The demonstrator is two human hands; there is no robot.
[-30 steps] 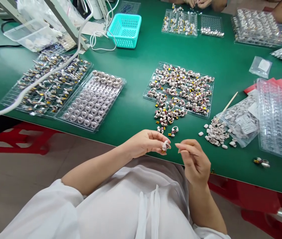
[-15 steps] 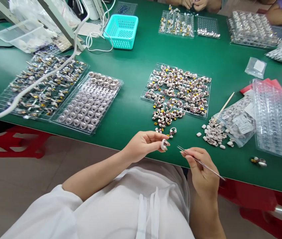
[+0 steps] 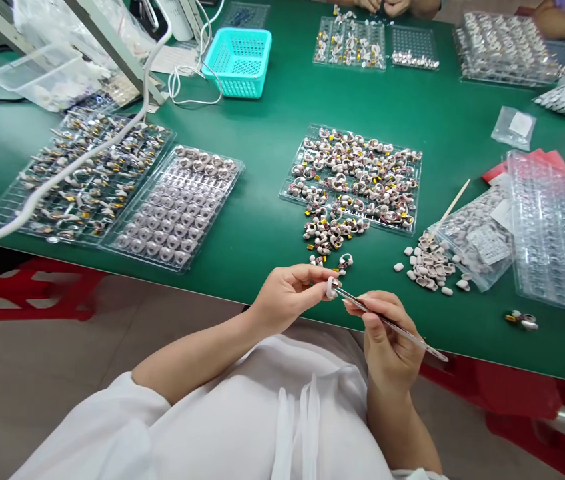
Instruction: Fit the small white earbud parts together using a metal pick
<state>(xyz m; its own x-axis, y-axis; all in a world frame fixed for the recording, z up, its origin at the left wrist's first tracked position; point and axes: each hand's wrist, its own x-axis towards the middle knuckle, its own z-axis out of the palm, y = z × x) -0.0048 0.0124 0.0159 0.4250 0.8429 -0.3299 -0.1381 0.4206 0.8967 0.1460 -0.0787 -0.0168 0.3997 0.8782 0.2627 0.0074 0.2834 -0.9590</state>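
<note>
Between the thumb and fingers of my left hand (image 3: 287, 297) is a small pale ring-shaped part (image 3: 331, 287), with dark bits inside it. My right hand (image 3: 390, 330) grips a pair of metal tweezers (image 3: 392, 325), whose tips reach the part. Whether the tips pinch anything inside is too small to see. Just beyond my left fingers lies a loose heap of similar parts (image 3: 330, 233) with yellow tabs. Behind it, a clear tray (image 3: 290, 193) is filled with more of them. Small pale caps (image 3: 430, 263) are piled to the right.
On the left stand a tray of grey pieces (image 3: 177, 207) and a fuller tray (image 3: 5, 207). A turquoise basket (image 3: 240, 87) sits behind. To the right are a plastic bag (image 3: 487, 243), clear stacked trays (image 3: 557, 240) and one loose part (image 3: 521, 320). Another person's hands (image 3: 382, 7) show across the table.
My right hand has moved left, bringing the tweezer tips from apart to the pale part. My left hand still holds the part, nearly in the same place. The view has shifted slightly.
</note>
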